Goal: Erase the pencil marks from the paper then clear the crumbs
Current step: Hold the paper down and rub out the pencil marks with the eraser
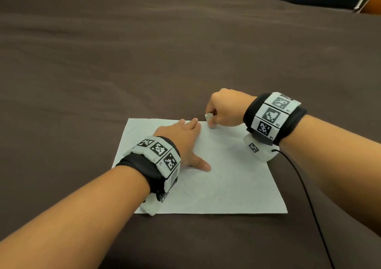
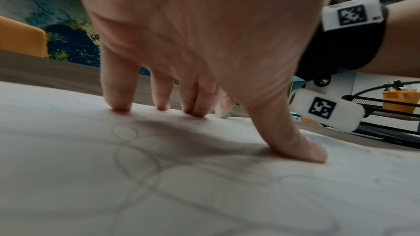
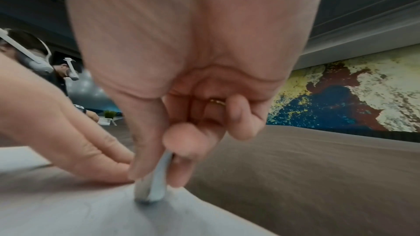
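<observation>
A white sheet of paper (image 1: 226,186) with faint pencil loops (image 2: 141,164) lies on the brown table. My left hand (image 1: 185,143) lies flat on the sheet, fingertips (image 2: 120,107) and thumb pressing it down. My right hand (image 1: 224,112) pinches a white eraser (image 1: 210,120) between thumb and fingers. The eraser (image 3: 152,186) stands on end, its lower tip touching the paper near the far edge, just right of my left fingertips.
The brown table (image 1: 185,52) spreads wide around the paper. A black cable (image 1: 305,190) runs from my right wristband toward the near edge. Orange chairs (image 1: 371,6) stand at the far corners. Another person (image 3: 61,71) is in the background.
</observation>
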Tool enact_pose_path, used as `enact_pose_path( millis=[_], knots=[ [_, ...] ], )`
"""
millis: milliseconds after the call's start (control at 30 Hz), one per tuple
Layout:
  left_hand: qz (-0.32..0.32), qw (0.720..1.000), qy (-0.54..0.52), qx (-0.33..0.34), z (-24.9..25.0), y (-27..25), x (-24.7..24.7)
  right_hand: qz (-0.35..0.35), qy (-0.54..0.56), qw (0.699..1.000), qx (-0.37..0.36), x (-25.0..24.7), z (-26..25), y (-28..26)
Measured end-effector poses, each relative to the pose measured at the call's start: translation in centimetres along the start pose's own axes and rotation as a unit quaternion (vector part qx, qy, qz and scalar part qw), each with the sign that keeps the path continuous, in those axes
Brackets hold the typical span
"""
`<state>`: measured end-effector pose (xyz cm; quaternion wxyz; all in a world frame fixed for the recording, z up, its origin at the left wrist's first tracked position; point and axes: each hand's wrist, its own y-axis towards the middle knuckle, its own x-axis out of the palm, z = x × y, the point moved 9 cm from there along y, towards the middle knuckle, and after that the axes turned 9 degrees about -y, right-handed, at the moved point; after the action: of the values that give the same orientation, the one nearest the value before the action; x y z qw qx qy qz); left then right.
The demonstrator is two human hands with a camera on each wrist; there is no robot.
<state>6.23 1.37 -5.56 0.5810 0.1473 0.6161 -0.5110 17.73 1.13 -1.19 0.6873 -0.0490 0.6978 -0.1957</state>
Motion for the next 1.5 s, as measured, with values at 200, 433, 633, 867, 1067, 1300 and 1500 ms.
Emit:
enact_pose_path(
  millis=[200,433,633,867,1067,1300,1500],
  knots=[
    [0.007,1.0,-0.001,0.003,0.0,-0.2,-0.1,-0.06,-0.014,0.998,-0.03,0.8,-0.9,-0.7],
    [0.001,1.0,0.003,0.004,0.1,-0.2,-0.1,-0.002,-0.002,1.0,0.014,-0.9,-0.3,0.9],
    [0.011,1.0,-0.005,0.008,0.2,-0.2,-0.3,-0.027,0.025,0.999,-0.026,0.4,-1.2,-0.3],
    [0.012,1.0,-0.005,0.009,0.2,-0.5,-0.3,-0.056,0.017,0.998,-0.012,0.7,-1.2,-0.2],
    [-0.009,1.0,0.0,0.0,0.2,-0.3,-0.1,-0.006,0.044,0.998,0.035,-0.9,0.6,1.3],
    [-0.004,1.0,-0.004,0.003,0.0,-0.3,-0.1,-0.02,0.046,0.999,0.007,-0.2,0.3,0.6],
    [-0.001,1.0,-0.005,0.004,0.0,-0.3,-0.1,-0.092,0.017,0.995,-0.035,1.6,-0.9,-1.2]
  ],
)
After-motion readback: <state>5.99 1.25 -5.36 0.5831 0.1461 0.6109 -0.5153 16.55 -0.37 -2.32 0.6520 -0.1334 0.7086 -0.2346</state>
